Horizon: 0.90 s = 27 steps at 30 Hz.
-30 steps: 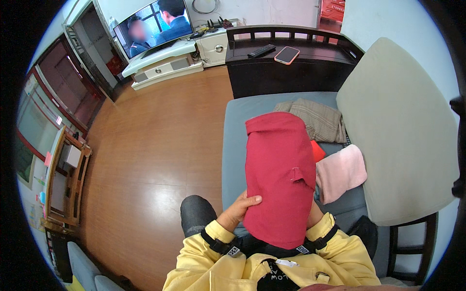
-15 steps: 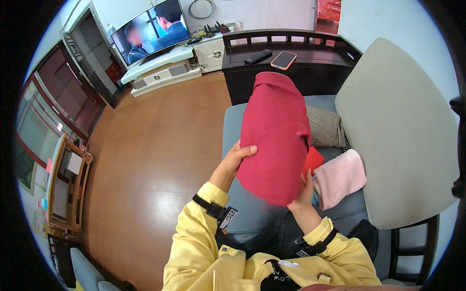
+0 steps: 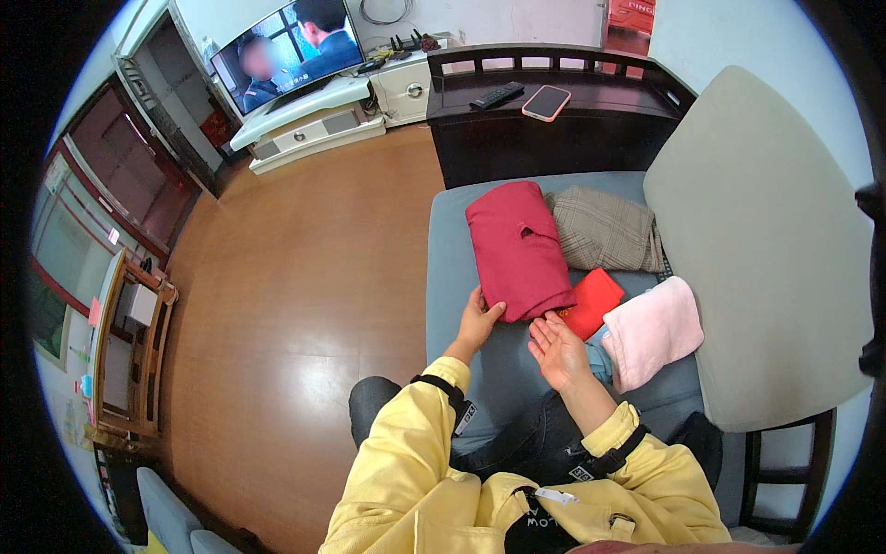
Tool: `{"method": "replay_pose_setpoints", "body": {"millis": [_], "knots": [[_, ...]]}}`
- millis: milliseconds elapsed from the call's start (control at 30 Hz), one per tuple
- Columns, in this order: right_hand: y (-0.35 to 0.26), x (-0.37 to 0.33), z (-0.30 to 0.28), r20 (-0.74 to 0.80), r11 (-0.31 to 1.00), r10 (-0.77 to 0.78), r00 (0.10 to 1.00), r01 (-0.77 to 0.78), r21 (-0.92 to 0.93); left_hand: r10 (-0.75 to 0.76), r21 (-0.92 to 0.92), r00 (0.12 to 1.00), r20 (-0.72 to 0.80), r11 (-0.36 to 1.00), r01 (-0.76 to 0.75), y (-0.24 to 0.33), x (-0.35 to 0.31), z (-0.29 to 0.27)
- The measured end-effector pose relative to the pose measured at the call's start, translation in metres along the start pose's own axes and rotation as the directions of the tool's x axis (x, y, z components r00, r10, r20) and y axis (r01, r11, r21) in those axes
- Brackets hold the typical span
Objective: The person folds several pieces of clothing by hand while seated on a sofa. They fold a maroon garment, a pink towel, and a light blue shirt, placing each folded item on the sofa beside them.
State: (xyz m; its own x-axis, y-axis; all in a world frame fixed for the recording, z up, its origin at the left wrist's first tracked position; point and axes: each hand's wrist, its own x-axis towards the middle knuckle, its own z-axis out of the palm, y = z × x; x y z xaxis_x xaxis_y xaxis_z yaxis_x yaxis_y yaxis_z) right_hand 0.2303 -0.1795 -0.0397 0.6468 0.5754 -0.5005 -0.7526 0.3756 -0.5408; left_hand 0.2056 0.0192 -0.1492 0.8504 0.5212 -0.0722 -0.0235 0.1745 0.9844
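A folded dark-red garment (image 3: 519, 254) lies on the blue-grey sofa seat (image 3: 452, 231). At its near left corner my left hand (image 3: 477, 323) grips the edge, thumb and fingers on either side of the cloth. My right hand (image 3: 560, 353) is open, palm up, with its fingertips close to the garment's near edge. Just right of those fingers is a bright red flat item (image 3: 592, 303), perhaps a pouch or packet. Beside it sits a folded pink cloth (image 3: 653, 331), partly covering a light-blue cloth (image 3: 600, 358). A folded brown plaid garment (image 3: 604, 228) adjoins the red one.
A beige cushion (image 3: 757, 249) leans along the right side. Beyond the seat, a dark wooden ledge (image 3: 600, 102) holds a remote control (image 3: 496, 96) and a phone (image 3: 546, 103). A television (image 3: 286, 55) stands on a white cabinet (image 3: 323, 138) across the wooden floor (image 3: 295, 277).
The dark-red garment has come down from my raised hands onto the seat, left of the plaid garment. My right hand has let go and turned palm up.
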Motion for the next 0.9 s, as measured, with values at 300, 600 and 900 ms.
{"method": "replay_pose_setpoints", "body": {"millis": [300,600,900], "knots": [[0.000,-0.002,-0.005,0.051,0.999,-0.036,0.998,0.038,-0.034,0.341,0.723,0.940,0.021,0.644,-0.250,0.010,-0.066,0.025],[-0.004,-0.014,-0.006,0.126,0.996,-0.042,0.991,0.051,-0.069,0.267,0.896,0.883,0.387,0.116,-0.428,0.018,-0.158,0.013],[-0.008,-0.029,0.002,0.208,0.984,-0.041,0.977,0.075,-0.159,0.246,0.889,0.874,0.418,0.088,-0.450,0.010,-0.194,0.007]]}}
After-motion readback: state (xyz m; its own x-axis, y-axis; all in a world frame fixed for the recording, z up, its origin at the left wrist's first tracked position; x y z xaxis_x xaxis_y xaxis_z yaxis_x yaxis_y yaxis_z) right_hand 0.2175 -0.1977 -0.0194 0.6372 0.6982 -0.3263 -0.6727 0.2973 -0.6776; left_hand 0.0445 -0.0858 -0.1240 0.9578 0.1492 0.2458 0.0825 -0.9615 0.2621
